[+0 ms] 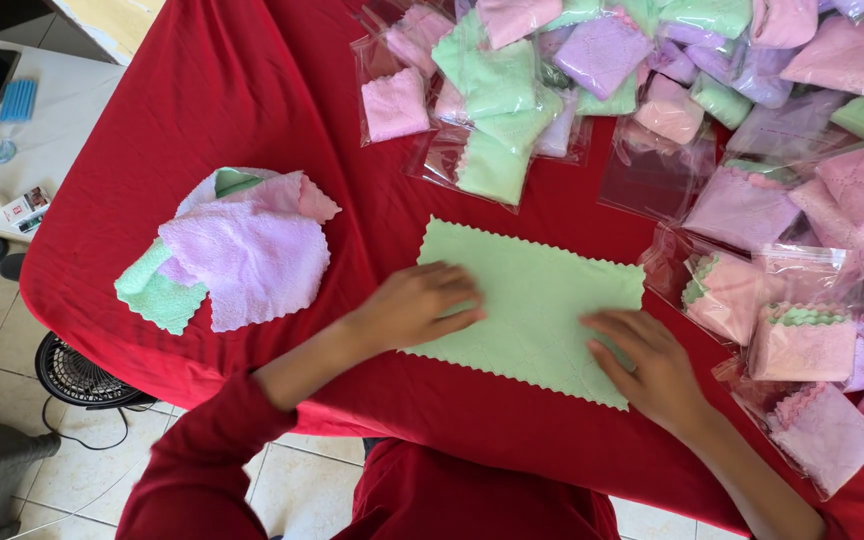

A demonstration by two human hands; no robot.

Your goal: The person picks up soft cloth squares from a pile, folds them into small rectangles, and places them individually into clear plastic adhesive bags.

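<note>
Under both hands: green cloth (532,300) flat on red tablecloth (252,90) | left hand (417,305), right hand (652,365) press it, fingers flat | left: loose cloth pile (237,250) | beyond, right: bagged cloths (752,150)

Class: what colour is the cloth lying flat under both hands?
Light green cloth, seen in the head view.

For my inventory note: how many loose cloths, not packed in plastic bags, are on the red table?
4, maybe more hidden. One green cloth lies flat under both hands. In the left pile: a purple cloth on top, a pink cloth behind, a green cloth beneath.
</note>
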